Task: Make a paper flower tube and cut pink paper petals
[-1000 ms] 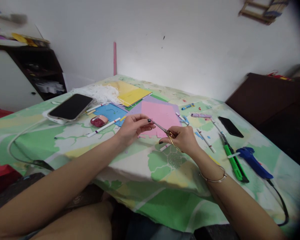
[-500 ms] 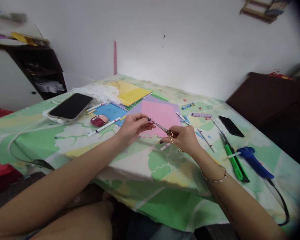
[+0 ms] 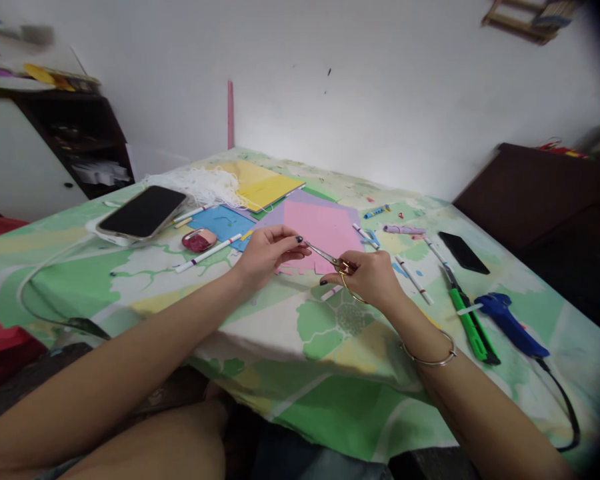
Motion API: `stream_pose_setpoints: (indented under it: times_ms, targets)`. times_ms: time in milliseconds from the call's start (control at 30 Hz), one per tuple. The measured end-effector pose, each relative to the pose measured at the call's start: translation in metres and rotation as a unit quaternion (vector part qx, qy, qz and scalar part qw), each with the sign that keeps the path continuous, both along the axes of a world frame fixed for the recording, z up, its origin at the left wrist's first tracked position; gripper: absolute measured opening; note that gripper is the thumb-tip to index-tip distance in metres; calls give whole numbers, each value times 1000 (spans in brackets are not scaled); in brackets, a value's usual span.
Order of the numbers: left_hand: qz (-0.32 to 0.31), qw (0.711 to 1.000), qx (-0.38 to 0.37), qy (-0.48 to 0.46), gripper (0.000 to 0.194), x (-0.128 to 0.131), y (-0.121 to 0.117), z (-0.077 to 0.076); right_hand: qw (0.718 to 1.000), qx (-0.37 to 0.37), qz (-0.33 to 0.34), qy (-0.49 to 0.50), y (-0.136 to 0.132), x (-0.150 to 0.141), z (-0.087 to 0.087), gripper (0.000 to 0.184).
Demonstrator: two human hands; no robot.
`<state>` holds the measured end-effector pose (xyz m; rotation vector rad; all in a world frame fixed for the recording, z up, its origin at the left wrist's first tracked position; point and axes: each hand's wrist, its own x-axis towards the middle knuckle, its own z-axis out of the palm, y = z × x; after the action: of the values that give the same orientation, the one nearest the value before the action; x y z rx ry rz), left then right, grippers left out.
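Observation:
My right hand [image 3: 367, 275] grips gold-handled scissors [image 3: 326, 255], their blades pointing left to the fingertips of my left hand [image 3: 273, 252]. The left thumb and fingers pinch a tiny pink piece of paper [image 3: 305, 244], mostly hidden by the fingers, right at the scissor tips. Behind and below both hands lies a pink sheet of paper [image 3: 317, 223] on top of a lilac sheet [image 3: 350, 212]. Small pink scraps rest along its front edge. A capped marker [image 3: 332, 293] lies just under the right hand.
A green cutter [image 3: 473, 320], a blue glue gun [image 3: 513, 325] with its cord and a black phone [image 3: 463, 253] lie at right. On the left are a large phone [image 3: 143, 212], white string [image 3: 200, 187], a yellow pad [image 3: 260, 183], blue paper [image 3: 223, 227] and several markers.
Hands and scissors stay in nearly the same place. Less of the pink piece shows at the left fingertips.

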<state>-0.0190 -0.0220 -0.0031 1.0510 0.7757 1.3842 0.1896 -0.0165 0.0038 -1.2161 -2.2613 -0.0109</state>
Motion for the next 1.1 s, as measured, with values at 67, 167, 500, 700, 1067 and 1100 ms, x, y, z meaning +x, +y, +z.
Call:
stream_pose_setpoints:
  times_ms: [67,167,500,700,1067,1100]
  targets:
    - [2,1000,0,3,16,0,0,0,1000,8,0,-8,0,0,0,47]
    - [-1,1000,0,4,15,0,1,-1,1000,18,-2,-12,0,0,0,46]
    - [-8,1000,2,-1,15,-1,0,0,1000,-11,8,27,-2,-2,0,47]
    - [-25,1000,2,-6,13,-2,1,0,998,-36,22,39,-3,-2,3,55]
    - [-25,1000,4,3,11,-2,-1,1,982,-161,46,93,-1,-1,8,55]
    - [-29,1000,6,1,10,-2,-2,1,975,-191,52,104,0,1,8,54]
